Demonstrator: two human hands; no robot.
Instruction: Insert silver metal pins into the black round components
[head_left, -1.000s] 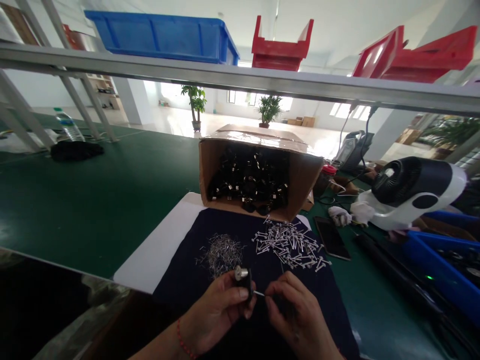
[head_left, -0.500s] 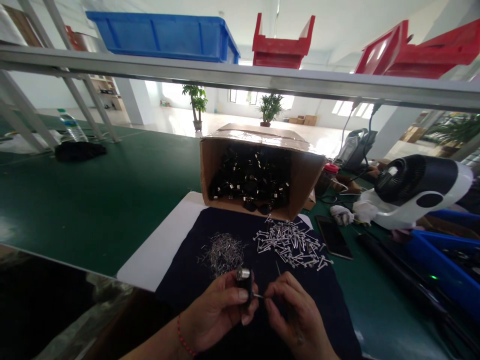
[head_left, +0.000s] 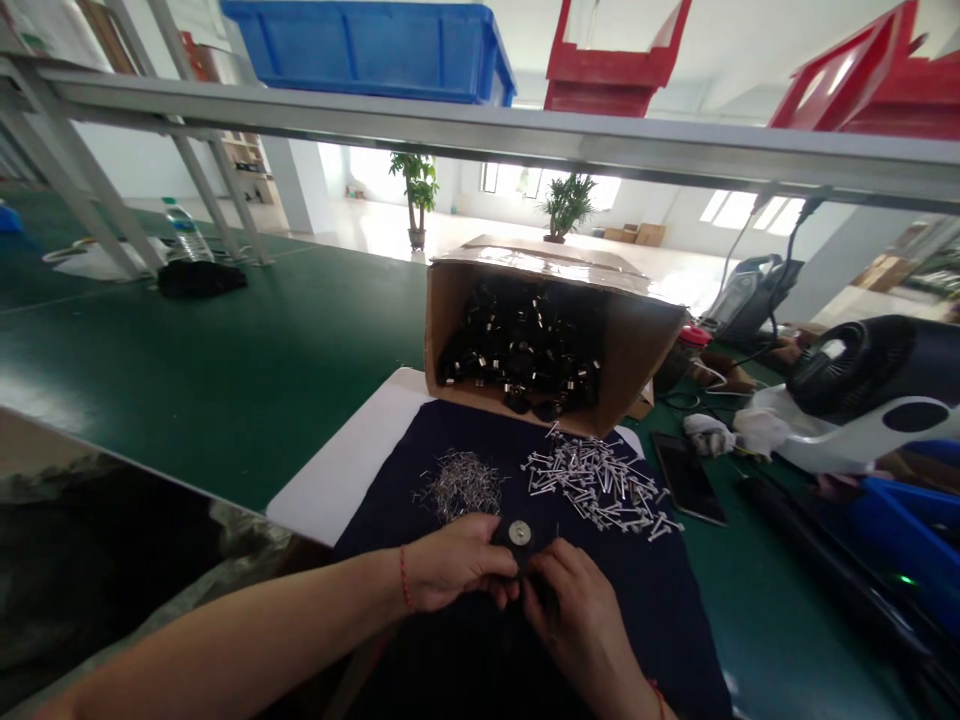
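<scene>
My left hand (head_left: 463, 562) is closed on a small black part with a round metal disc (head_left: 520, 533), which faces up towards me. Against the near right edge of that part are the pinched fingers of my right hand (head_left: 577, 605). A thin metal pin (head_left: 557, 531) sticks up out of the right hand; its lower end is hidden by the fingers. Just beyond the left hand lies a heap of fine wire-like metal pins (head_left: 463, 485). Longer flat-headed metal pins (head_left: 592, 480) are spread beyond the right hand. Both heaps rest on a dark cloth (head_left: 401, 470).
A cardboard box (head_left: 645, 370) lies on its side, open towards me, filled with black parts. To the right are a phone (head_left: 688, 478), a white and black fan (head_left: 862, 400) and a blue bin (head_left: 907, 530). A shelf (head_left: 450, 125) with blue and red bins crosses overhead.
The black part has turned, so its metal disc now faces up. The metal pin between it and my right fingers is now hidden. The view has shifted left and down.
</scene>
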